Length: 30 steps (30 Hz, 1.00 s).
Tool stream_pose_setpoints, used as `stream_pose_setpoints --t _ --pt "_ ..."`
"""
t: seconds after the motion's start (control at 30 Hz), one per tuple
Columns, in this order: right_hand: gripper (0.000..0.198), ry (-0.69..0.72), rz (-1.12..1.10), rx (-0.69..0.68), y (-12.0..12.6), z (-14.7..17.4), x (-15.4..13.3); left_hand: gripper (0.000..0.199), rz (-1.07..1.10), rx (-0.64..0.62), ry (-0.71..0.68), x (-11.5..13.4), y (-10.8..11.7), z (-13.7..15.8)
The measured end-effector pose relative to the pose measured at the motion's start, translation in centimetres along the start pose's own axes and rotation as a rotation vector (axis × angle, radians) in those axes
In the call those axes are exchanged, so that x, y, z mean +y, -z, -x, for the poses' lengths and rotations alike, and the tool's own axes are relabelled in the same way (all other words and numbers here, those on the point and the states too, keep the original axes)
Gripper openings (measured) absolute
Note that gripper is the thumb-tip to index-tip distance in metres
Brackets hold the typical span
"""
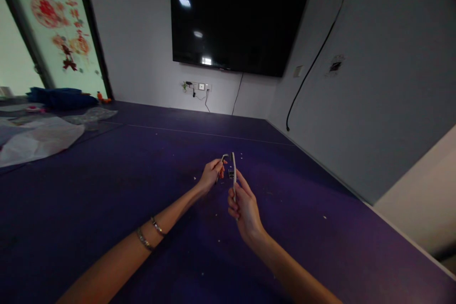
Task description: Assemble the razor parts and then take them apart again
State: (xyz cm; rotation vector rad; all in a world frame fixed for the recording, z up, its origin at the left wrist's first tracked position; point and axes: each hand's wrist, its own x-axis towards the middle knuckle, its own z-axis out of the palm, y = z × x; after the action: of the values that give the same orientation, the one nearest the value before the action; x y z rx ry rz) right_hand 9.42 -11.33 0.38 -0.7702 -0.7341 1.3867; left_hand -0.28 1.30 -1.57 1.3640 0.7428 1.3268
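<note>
My right hand is closed around the handle of a white toothbrush, which stands upright with dark bristles on the left of its head. To its left, my left hand pinches a thin dark tool with a pale, curved tip. That tip points toward the brush head, with a small gap between them. A small dark piece shows just left of the brush handle; I cannot tell whether it lies on the surface or touches the brush. The fingertips of my left hand are partly hidden.
Pale crumbs are scattered over the wide dark purple surface. Clear and white plastic sheeting lies at the left, with a blue cloth bundle behind it. A television hangs on the wall, and a black cable dangles at the right.
</note>
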Motion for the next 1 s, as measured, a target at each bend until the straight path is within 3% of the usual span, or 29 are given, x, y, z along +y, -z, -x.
stream_pose_setpoints --t 0.17,0.3,0.47,0.57,0.77,1.0 --pt "0.026 0.115 0.004 -0.021 0.7 -3.1 -2.9 0.021 0.309 -0.030 0.182 0.7 0.1 0.4" --pt "0.043 0.168 0.208 -0.028 2.0 -6.3 -5.0 0.016 0.431 -0.105 0.252 1.4 0.1 0.7" --pt "0.060 0.302 0.746 0.065 3.5 -9.0 -6.5 0.011 0.491 -0.145 0.316 1.9 -0.5 1.0" --pt "0.064 0.392 1.006 0.142 4.2 -9.8 -6.7 0.010 0.508 -0.158 0.319 2.0 -0.8 1.2" --pt "0.064 0.375 1.404 0.327 4.6 -9.7 -6.3 0.010 0.569 -0.167 0.330 2.2 -1.0 1.5" --pt "0.060 0.429 1.492 0.330 5.7 -10.4 -5.0 0.010 0.601 -0.171 0.331 2.3 -1.2 1.8"
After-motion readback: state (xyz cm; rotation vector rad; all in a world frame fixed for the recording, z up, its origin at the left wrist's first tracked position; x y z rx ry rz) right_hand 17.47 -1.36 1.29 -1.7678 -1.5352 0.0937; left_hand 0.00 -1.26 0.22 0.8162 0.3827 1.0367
